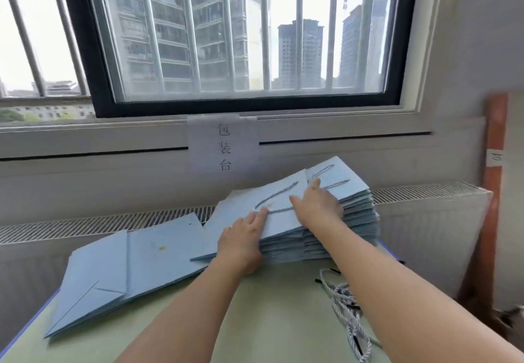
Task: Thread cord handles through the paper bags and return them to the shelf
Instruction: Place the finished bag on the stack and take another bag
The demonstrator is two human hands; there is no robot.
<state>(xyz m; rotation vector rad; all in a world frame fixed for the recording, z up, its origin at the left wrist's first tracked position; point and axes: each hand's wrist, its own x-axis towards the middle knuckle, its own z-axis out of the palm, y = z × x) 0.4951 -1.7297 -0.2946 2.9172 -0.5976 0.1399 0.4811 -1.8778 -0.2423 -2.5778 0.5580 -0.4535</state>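
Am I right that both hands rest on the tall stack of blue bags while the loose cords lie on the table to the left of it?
Not quite. The head view shows both the left hand and right hand on the tall stack of blue bags, but the loose cords lie on the table to its right, nearer the person.

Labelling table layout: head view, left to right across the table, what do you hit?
Flat blue bags without handles → left hand → right hand on the stack of corded bags → loose cords.
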